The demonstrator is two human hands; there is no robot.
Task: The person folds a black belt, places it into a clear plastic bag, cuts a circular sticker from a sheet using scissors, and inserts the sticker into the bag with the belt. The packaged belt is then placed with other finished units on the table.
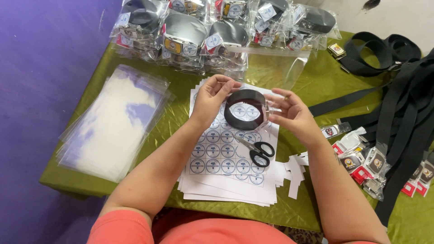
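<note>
Sticker sheets (226,176), scissors (257,151) — both hands holding coiled belt (244,110)

There is a single view, taken from a camera on the person's head. It looks steeply down and forward over the chest and both forearms, which enter from the bottom edge and meet near the middle of the frame. The bench (149,135), covered in green cloth, fills most of the picture and runs away from the viewer toward the top edge. The camera sits close, within arm's reach of the sheets of paper (226,180) in the centre. A purple floor shows along the left side, and a pale wall shows at the top right corner. No second view overlaps this one.
</note>
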